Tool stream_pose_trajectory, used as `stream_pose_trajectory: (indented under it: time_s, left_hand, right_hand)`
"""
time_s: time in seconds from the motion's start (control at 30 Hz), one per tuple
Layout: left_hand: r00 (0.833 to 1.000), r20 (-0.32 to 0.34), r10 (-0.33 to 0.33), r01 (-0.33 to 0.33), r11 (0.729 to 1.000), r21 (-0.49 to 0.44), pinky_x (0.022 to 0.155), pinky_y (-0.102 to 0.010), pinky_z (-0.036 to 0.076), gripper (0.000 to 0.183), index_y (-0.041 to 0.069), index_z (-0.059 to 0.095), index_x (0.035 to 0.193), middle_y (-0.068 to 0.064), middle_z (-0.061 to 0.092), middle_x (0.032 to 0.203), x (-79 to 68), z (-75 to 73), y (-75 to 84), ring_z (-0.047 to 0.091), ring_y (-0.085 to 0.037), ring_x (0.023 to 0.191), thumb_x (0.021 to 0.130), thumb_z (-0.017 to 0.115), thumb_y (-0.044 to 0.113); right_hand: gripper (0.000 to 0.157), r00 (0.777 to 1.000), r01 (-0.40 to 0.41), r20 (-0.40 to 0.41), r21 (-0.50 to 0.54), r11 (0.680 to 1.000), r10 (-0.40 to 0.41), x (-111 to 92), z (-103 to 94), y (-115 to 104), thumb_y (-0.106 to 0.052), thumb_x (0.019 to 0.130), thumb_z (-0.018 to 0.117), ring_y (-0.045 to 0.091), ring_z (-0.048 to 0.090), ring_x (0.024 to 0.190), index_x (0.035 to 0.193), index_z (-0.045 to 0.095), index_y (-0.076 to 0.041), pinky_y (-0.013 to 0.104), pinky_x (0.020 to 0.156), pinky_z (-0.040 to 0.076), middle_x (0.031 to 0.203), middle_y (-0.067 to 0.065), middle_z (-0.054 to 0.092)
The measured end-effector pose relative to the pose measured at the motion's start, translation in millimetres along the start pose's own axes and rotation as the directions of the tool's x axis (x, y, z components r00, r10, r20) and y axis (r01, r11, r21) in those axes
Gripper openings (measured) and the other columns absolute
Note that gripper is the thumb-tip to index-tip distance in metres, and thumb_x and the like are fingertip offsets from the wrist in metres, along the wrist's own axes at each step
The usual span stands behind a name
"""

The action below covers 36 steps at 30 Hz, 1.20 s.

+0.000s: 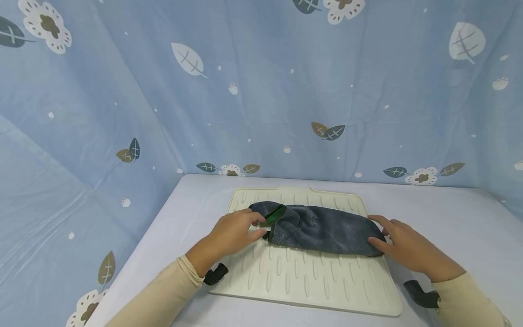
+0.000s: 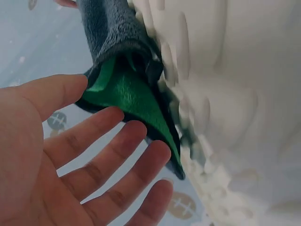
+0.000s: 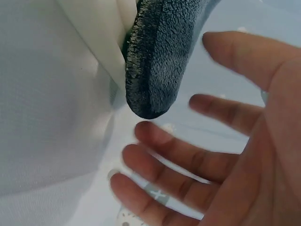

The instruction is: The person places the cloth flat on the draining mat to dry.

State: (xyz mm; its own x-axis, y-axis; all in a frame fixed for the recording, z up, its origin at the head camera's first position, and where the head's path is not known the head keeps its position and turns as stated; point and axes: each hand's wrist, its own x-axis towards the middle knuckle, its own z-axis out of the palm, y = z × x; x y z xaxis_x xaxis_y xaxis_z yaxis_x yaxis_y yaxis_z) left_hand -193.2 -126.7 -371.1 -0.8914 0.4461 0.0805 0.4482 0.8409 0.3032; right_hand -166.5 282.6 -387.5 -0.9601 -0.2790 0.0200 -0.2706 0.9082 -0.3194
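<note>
A long dark grey plush cloth piece (image 1: 331, 227) with a green lining (image 2: 122, 92) lies across a cream ridged mat (image 1: 294, 281). Its left end gapes and shows the lining, with a dark edge around it. My left hand (image 1: 233, 232) is at that gaping end, fingers spread and fairly straight; in the left wrist view the thumb and fingertips meet or nearly meet the edge. Around the rounded right end (image 3: 153, 89) my right hand (image 1: 412, 247) is spread with loosely bent fingers. The right wrist view shows a gap between those fingers and the cloth.
The mat lies on a table with a white cover (image 1: 445, 209). Blue patterned fabric (image 1: 261, 100) hangs behind and on the left side. A black wrist mount (image 1: 216, 274) shows under the left wrist, another black mount (image 1: 421, 295) by the right sleeve.
</note>
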Motion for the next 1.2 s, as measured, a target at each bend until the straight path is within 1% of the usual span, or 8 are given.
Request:
stream_pose_trajectory:
  time_s: [0.27,0.53,0.6,0.67,0.77,0.8,0.97,1.2]
  left_hand:
    - [0.998,0.052,0.030,-0.029,0.999,-0.018,0.073,-0.033,0.052,0.032,0.021,0.071,0.120,0.004,0.067,0.104,2.7,5.4,4.6,0.064,-0.011,0.089,0.097,0.064,0.041]
    - [0.996,0.038,0.075,-0.076,0.997,0.002,0.068,-0.028,0.050,0.027,0.017,0.072,0.113,0.005,0.067,0.099,4.1,8.2,10.5,0.061,-0.008,0.080,0.096,0.067,0.038]
    - [0.996,0.041,0.075,-0.075,0.997,-0.007,0.068,-0.028,0.050,0.026,0.017,0.072,0.110,0.006,0.066,0.098,4.5,8.8,11.6,0.061,-0.007,0.079,0.095,0.068,0.037]
    - [0.996,0.046,0.071,-0.070,0.997,-0.019,0.068,-0.028,0.050,0.023,0.018,0.072,0.107,0.007,0.066,0.096,4.8,8.9,12.8,0.060,-0.006,0.079,0.095,0.069,0.038]
    - [0.996,0.049,0.069,-0.068,0.997,-0.026,0.068,-0.027,0.049,0.020,0.020,0.071,0.101,0.008,0.065,0.095,5.2,9.4,14.6,0.059,-0.005,0.078,0.094,0.070,0.039]
    - [0.996,0.048,0.072,-0.070,0.997,-0.028,0.067,-0.026,0.048,0.018,0.021,0.070,0.099,0.008,0.065,0.094,5.3,9.6,15.1,0.059,-0.005,0.077,0.094,0.070,0.038]
    - [0.996,0.028,0.085,-0.084,0.996,-0.027,0.064,-0.025,0.046,0.014,0.020,0.068,0.091,0.006,0.066,0.093,5.6,11.8,17.1,0.060,-0.005,0.075,0.093,0.071,0.034]
    - [0.997,0.009,0.075,-0.075,0.996,-0.054,0.068,-0.028,0.047,0.014,0.021,0.063,0.088,0.006,0.066,0.094,3.4,12.2,15.0,0.060,-0.006,0.074,0.096,0.068,0.032]
  right_hand:
    - [0.067,0.997,0.043,0.059,0.110,0.993,-0.050,-1,-2.1,2,-0.039,0.097,0.064,0.004,0.047,0.069,0.147,0.040,-0.001,0.025,0.059,0.040,0.085,-0.002,0.057]
    - [0.068,0.996,0.051,0.060,0.155,0.987,-0.061,-1,-3.4,-3,-0.039,0.096,0.066,0.004,0.041,0.067,0.148,0.041,-0.003,0.025,0.057,0.036,0.079,-0.001,0.048]
    - [0.070,0.996,0.062,0.057,0.155,0.986,-0.072,-1,-3.7,-5,-0.039,0.094,0.069,0.008,0.052,0.077,0.148,0.042,-0.003,0.028,0.064,0.045,0.091,0.005,0.058]
    - [0.073,0.994,0.074,0.064,0.158,0.985,-0.085,-1,-4.0,-6,-0.038,0.092,0.071,0.022,0.062,0.097,0.149,0.041,-0.003,0.038,0.075,0.053,0.113,0.016,0.064]
    - [0.077,0.991,0.096,0.076,0.178,0.979,-0.111,-1,-4.1,-8,-0.032,0.088,0.077,0.042,0.058,0.121,0.150,0.041,-0.004,0.050,0.086,0.054,0.141,0.027,0.052]
    - [0.078,0.990,0.099,0.084,0.183,0.978,-0.116,-1,-3.9,-9,-0.030,0.086,0.078,0.044,0.055,0.124,0.151,0.040,-0.006,0.050,0.087,0.054,0.143,0.028,0.050]
    - [0.081,0.984,0.110,0.115,0.181,0.977,-0.132,-1,-2.8,-12,-0.018,0.081,0.083,0.033,0.058,0.116,0.151,0.042,-0.012,0.040,0.078,0.053,0.137,0.025,0.052]
    - [0.081,0.981,0.147,0.106,0.155,0.977,-0.165,-5,-1.5,-14,-0.003,0.081,0.079,0.035,0.056,0.119,0.151,0.041,-0.013,0.047,0.085,0.053,0.133,0.022,0.051]
